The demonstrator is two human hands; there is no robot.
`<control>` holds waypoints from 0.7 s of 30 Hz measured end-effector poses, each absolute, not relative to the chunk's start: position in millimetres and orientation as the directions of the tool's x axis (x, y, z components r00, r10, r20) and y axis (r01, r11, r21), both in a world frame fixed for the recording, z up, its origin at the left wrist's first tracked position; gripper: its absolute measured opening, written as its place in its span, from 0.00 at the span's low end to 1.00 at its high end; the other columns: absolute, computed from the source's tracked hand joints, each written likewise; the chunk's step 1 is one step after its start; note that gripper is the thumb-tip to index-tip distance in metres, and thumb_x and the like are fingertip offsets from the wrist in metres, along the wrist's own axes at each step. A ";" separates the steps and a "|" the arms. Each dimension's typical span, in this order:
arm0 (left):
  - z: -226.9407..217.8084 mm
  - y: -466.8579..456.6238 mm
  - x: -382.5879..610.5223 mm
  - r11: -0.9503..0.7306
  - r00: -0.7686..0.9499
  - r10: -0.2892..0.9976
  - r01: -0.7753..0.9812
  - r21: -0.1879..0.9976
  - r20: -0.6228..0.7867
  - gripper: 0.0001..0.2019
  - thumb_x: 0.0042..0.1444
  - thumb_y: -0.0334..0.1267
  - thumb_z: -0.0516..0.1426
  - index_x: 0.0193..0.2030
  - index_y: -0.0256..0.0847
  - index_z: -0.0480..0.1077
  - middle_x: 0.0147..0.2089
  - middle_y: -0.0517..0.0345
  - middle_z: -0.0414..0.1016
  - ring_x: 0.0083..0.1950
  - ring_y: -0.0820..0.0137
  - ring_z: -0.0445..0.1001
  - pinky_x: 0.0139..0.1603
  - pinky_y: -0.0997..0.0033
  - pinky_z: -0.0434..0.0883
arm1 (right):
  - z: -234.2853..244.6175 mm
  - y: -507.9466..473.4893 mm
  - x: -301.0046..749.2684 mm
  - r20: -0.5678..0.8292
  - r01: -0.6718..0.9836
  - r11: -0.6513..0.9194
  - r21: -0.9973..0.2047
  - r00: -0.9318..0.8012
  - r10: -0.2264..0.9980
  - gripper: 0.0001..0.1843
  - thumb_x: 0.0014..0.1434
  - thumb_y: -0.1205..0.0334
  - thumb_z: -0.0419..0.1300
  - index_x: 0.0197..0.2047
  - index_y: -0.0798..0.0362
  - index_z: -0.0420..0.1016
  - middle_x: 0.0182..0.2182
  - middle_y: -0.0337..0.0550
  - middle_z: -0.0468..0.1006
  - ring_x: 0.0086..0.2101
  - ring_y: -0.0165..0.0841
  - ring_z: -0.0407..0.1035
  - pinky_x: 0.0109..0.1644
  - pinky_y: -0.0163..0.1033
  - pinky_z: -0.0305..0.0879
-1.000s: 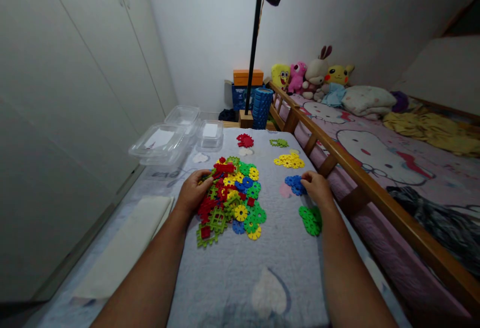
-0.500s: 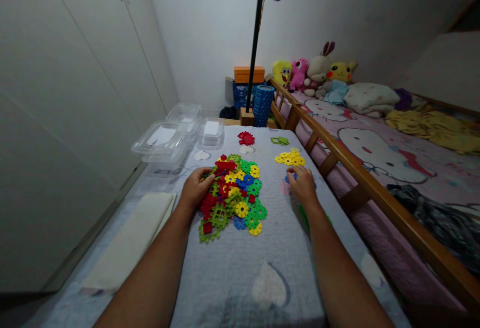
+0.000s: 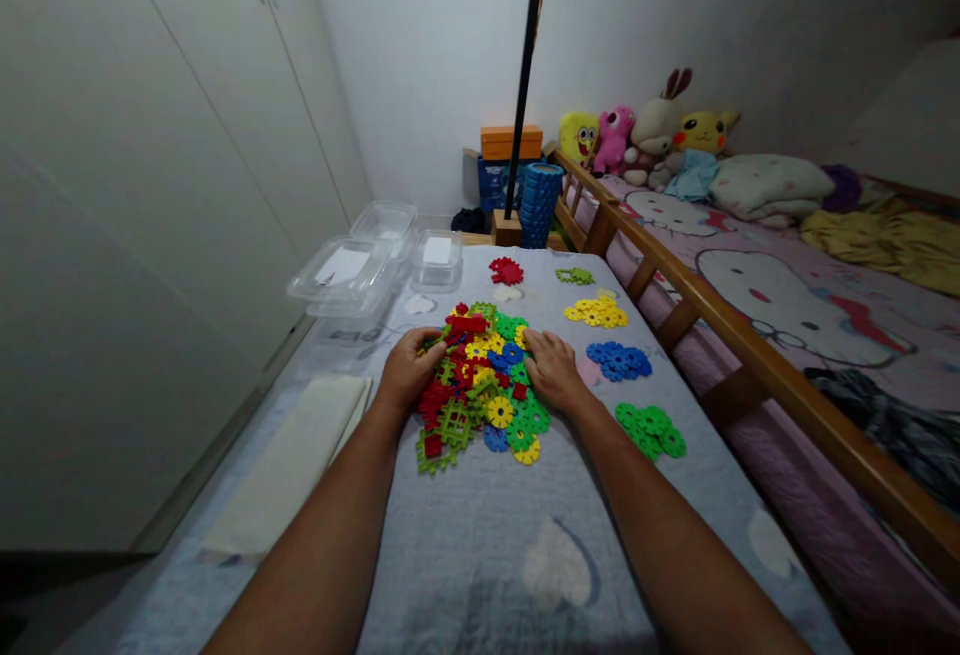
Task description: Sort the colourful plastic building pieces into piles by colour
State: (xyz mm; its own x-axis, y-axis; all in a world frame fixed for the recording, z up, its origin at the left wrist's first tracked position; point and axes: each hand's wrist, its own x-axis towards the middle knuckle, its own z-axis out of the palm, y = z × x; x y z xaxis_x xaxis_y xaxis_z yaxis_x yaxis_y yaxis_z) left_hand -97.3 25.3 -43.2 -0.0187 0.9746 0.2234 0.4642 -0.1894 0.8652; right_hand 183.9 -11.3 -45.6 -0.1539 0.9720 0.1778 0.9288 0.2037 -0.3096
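A mixed heap of plastic building pieces [image 3: 454,423] lies in the middle of the cloth, with red, green, yellow and blue discs and squares. My left hand [image 3: 409,369] rests against the heap's left edge, its fingers and thumb apart. At the right edge my right hand [image 3: 555,369] touches the pieces, fingers slightly spread and bent, with nothing visible in them. Right of that hand lie sorted groups: blue discs [image 3: 619,361], green discs [image 3: 651,432] and yellow discs [image 3: 597,312]. Farther back are red pieces [image 3: 507,271] and light green squares [image 3: 575,276].
Clear plastic boxes [image 3: 341,275] with white paper stand at the back left. A folded pale cloth [image 3: 292,470] lies left of my left arm. The bed's wooden rail [image 3: 720,365] runs along the right side. A black pole [image 3: 525,85] stands behind the table.
My right hand has moved left from the blue discs to the heap's right edge, uncovering the blue and green groups. My left hand stays at the heap. The view has shifted slightly.
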 end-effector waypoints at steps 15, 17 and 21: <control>-39.8 25.4 -96.3 -0.197 -0.011 0.973 0.479 0.855 0.230 0.21 0.51 0.54 0.58 0.44 0.41 0.77 0.50 0.48 0.80 0.53 0.56 0.76 0.62 0.53 0.70 | -48.3 -8.4 189.0 0.341 0.912 0.184 -0.366 -0.052 0.939 0.12 0.69 0.65 0.55 0.46 0.54 0.80 0.43 0.50 0.78 0.47 0.41 0.68 0.54 0.43 0.61; -38.7 25.6 -96.0 -0.198 -0.009 0.973 0.485 0.852 0.232 0.21 0.51 0.54 0.58 0.44 0.41 0.77 0.50 0.48 0.80 0.54 0.55 0.76 0.63 0.53 0.69 | -46.5 -4.4 194.1 0.386 0.912 0.172 -0.373 -0.016 0.923 0.12 0.68 0.65 0.54 0.43 0.53 0.81 0.42 0.50 0.79 0.45 0.41 0.68 0.53 0.43 0.61; -37.3 25.6 -95.4 -0.192 -0.012 0.974 0.495 0.848 0.227 0.22 0.51 0.54 0.57 0.44 0.40 0.77 0.51 0.47 0.80 0.54 0.55 0.76 0.63 0.52 0.69 | -30.6 16.9 218.4 0.421 0.909 0.072 -0.410 0.119 0.899 0.14 0.66 0.64 0.54 0.40 0.54 0.82 0.40 0.52 0.79 0.44 0.42 0.69 0.52 0.43 0.62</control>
State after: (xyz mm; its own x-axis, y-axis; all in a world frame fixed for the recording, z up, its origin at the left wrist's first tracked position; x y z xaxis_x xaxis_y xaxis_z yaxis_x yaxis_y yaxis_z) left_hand -95.4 25.6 -37.3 -0.0120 0.9737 0.2274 0.4945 -0.1919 0.8477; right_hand 218.4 16.9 -30.6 0.1185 0.8993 0.4209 0.9094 0.0719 -0.4096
